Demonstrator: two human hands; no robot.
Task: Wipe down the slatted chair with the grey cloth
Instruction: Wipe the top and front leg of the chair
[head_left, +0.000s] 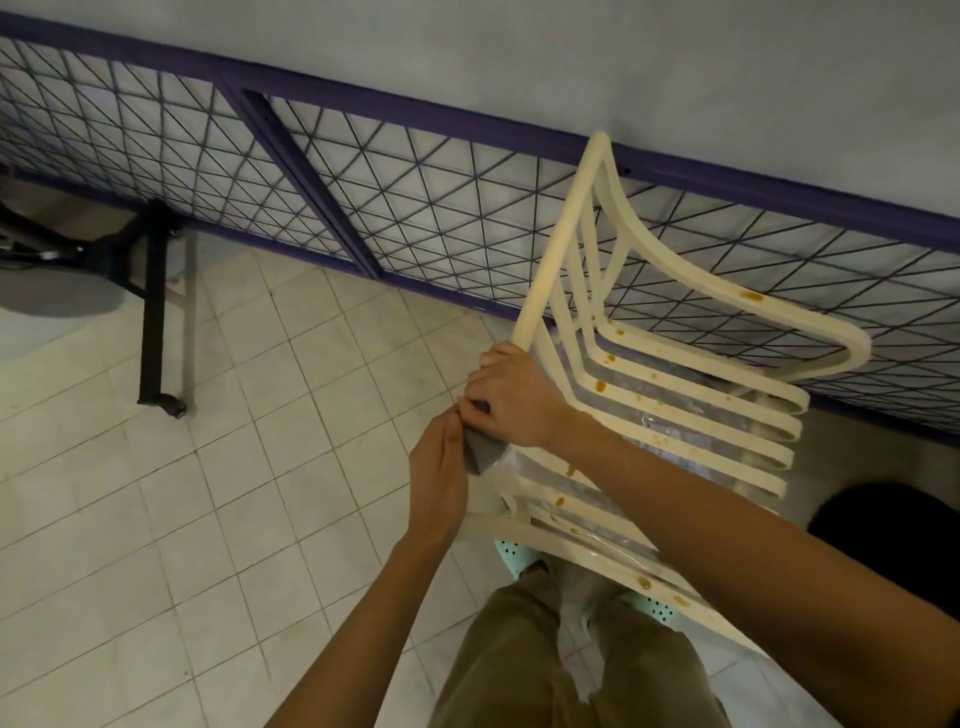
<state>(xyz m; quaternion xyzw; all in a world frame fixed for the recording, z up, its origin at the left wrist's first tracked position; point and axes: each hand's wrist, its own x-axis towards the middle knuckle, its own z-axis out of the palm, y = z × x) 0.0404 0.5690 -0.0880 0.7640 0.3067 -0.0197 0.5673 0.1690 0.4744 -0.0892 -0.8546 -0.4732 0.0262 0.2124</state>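
Gripping the grey cloth (483, 453) at the slatted chair's (561, 234) near corner, the right hand (511, 400) curls its fingers over it. The left hand (439, 467) lays its fingers together alongside; whether it pinches is unclear. The cloth could snag in slat gaps beyond the fingers and miss the brown stains (753, 296). Open tiled floor (208, 467) lies left of the fingers, and the mesh fence (415, 208) crowds in beyond.

The pale tiled floor (208, 519) is carrying a cream slatted chair (675, 395), whose feet are hidden. Two mint perforated shoes (511, 553) are standing on the tiles just below the chair's near edge. Far to the chair's left, a black stand leg (153, 322) is resting on a caster. Behind the chair, a purple-framed mesh panel (415, 197) is running along the floor's edge.
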